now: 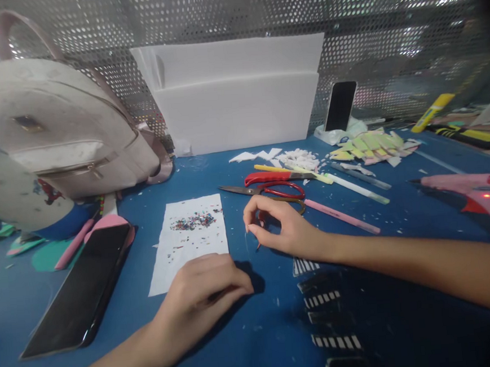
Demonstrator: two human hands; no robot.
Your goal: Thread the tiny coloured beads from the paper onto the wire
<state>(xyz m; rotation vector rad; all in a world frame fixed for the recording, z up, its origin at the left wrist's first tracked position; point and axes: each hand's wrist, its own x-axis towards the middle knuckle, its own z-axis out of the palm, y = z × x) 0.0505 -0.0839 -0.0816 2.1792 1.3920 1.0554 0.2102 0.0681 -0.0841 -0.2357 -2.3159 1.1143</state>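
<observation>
A white paper sheet [190, 240] lies on the blue table [266, 340] with a small heap of coloured glitter bits [192, 222] near its far end. My left hand [200, 293] rests at the sheet's near right corner, fingers curled under in a loose fist. My right hand [276, 226] hovers just right of the sheet, fingertips pinched together; what they hold is too small to make out. Red-handled scissors [271, 188] lie just behind my right hand.
A pale backpack [62, 130] and a black phone [81, 287] are at left. White foam boards [238, 93] lean on the mesh wall. Pens [341, 215], paper scraps [369, 146], a propped phone [341, 106] and a pink glue gun [475, 193] fill the right.
</observation>
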